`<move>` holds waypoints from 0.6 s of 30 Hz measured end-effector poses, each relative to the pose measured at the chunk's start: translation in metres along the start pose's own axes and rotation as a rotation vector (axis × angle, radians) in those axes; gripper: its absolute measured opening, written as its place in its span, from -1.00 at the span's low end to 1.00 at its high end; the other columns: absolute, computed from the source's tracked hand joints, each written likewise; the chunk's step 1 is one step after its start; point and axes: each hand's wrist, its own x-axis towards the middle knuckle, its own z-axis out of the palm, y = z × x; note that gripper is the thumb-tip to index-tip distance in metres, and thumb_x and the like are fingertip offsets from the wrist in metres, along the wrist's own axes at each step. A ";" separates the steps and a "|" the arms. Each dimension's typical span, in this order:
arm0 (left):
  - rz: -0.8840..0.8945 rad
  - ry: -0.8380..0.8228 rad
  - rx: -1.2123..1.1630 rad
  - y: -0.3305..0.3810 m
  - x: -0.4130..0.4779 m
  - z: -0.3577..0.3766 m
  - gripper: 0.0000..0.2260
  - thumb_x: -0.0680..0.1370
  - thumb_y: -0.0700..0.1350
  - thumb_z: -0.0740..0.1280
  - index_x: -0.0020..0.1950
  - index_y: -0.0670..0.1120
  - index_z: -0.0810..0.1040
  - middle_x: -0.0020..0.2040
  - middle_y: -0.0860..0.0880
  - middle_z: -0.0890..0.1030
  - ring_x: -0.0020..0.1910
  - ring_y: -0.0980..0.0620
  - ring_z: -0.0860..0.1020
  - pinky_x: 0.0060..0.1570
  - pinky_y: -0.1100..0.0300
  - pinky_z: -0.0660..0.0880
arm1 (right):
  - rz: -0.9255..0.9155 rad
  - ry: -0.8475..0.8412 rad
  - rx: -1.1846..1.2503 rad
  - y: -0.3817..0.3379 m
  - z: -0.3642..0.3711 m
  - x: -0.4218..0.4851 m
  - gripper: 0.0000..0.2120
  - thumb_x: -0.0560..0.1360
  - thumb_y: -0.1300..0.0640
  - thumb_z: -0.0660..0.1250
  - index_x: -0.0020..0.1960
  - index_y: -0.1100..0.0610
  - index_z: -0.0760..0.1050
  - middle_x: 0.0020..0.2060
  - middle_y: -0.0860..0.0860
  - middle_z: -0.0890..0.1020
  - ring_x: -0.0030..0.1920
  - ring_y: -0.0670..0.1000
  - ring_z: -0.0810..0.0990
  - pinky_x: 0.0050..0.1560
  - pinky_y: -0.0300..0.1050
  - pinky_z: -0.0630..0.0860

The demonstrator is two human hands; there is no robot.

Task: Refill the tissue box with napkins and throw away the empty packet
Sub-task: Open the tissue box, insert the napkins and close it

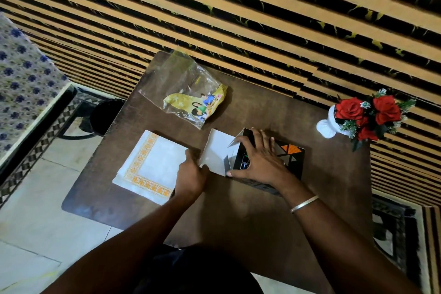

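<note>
A black tissue box [290, 154] with orange triangles lies on its side on the brown table [238, 217], its white end flap [218, 148] folded open to the left. My right hand [260, 157] presses down on top of the box. My left hand [191, 174] pinches the lower corner of the open flap. A stack of white napkins [152, 164] with an orange border lies flat just left of my left hand. The empty clear plastic packet [188, 93], printed yellow with cartoon figures, lies crumpled at the table's far side.
A white vase of red roses [367, 114] stands at the table's right far corner. A black bin [105, 114] sits on the floor left of the table, beside a bed with a blue-flowered cover [21, 79]. A striped wall runs behind.
</note>
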 end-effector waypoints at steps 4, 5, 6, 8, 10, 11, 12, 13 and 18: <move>0.279 -0.031 0.032 0.018 -0.008 0.003 -0.73 0.57 -0.20 0.27 0.26 -0.03 0.44 0.04 -0.07 0.65 -0.03 -0.01 0.63 0.01 0.02 0.61 | 0.044 0.009 -0.020 -0.006 -0.003 0.006 -0.54 0.51 -0.30 0.22 0.34 -0.19 0.24 0.54 0.14 0.04 0.57 0.26 -0.10 0.54 0.36 -0.16; 0.331 -0.070 0.026 0.022 -0.006 0.003 -0.65 0.55 -0.25 0.27 0.32 -0.04 0.45 0.14 -0.08 0.64 0.09 -0.02 0.62 0.11 0.05 0.58 | 0.056 0.007 -0.043 -0.008 -0.003 0.008 -0.53 0.53 -0.27 0.20 0.37 -0.17 0.24 0.53 0.14 0.05 0.56 0.27 -0.07 0.54 0.36 -0.13; 0.373 -0.116 0.029 0.025 -0.003 0.004 -0.57 0.52 -0.30 0.26 0.38 -0.07 0.45 0.24 -0.08 0.60 0.21 -0.03 0.57 0.21 0.09 0.52 | 0.071 -0.001 -0.065 -0.010 -0.003 0.010 -0.48 0.53 -0.25 0.20 0.43 -0.13 0.21 0.52 0.15 0.06 0.55 0.27 -0.04 0.54 0.36 -0.11; 0.409 -0.207 0.066 0.033 0.003 0.003 -0.50 0.48 -0.37 0.25 0.43 -0.12 0.46 0.38 -0.09 0.53 0.36 -0.03 0.48 0.34 0.15 0.40 | 0.096 -0.022 -0.108 -0.014 -0.005 0.013 -0.34 0.51 -0.23 0.22 0.52 -0.06 0.12 0.51 0.17 0.09 0.53 0.28 0.01 0.53 0.36 -0.05; 0.382 -0.266 0.075 0.036 0.007 0.001 -0.59 0.51 -0.35 0.23 0.34 -0.14 0.55 0.39 -0.08 0.52 0.39 -0.03 0.46 0.32 0.21 0.37 | 0.101 -0.030 -0.141 -0.015 -0.007 0.014 -0.25 0.49 -0.23 0.25 0.56 -0.02 0.06 0.49 0.18 0.11 0.50 0.28 0.06 0.51 0.36 0.00; 0.356 -0.275 0.067 0.035 0.008 0.000 -0.67 0.54 -0.33 0.22 0.25 -0.16 0.60 0.35 -0.07 0.54 0.35 -0.02 0.48 0.25 0.25 0.37 | 0.101 -0.032 -0.151 -0.015 -0.009 0.015 -0.22 0.48 -0.24 0.25 0.57 -0.01 0.03 0.49 0.17 0.12 0.49 0.27 0.08 0.51 0.35 0.02; 0.322 -0.277 0.054 0.032 0.011 -0.001 -0.74 0.57 -0.28 0.22 0.17 -0.16 0.63 0.32 -0.06 0.56 0.29 -0.01 0.50 0.17 0.27 0.35 | 0.100 -0.031 -0.158 -0.015 -0.010 0.015 -0.20 0.47 -0.25 0.26 0.58 0.00 0.02 0.48 0.17 0.13 0.49 0.26 0.09 0.51 0.34 0.03; 0.281 -0.281 0.037 0.027 0.014 -0.001 -0.77 0.59 -0.23 0.21 0.09 -0.14 0.65 0.29 -0.05 0.58 0.25 0.00 0.51 0.14 0.26 0.34 | 0.098 -0.029 -0.164 -0.015 -0.010 0.015 -0.18 0.46 -0.26 0.27 0.58 0.00 0.01 0.48 0.17 0.14 0.48 0.26 0.11 0.50 0.33 0.05; 0.171 -0.346 0.090 0.005 0.028 0.003 -0.80 0.55 0.02 0.36 -0.08 -0.10 0.65 0.29 -0.04 0.59 0.22 -0.05 0.55 0.20 0.13 0.46 | 0.095 -0.027 -0.173 -0.013 -0.013 0.019 -0.07 0.39 -0.32 0.31 0.59 0.01 -0.02 0.46 0.13 0.21 0.43 0.23 0.20 0.45 0.29 0.18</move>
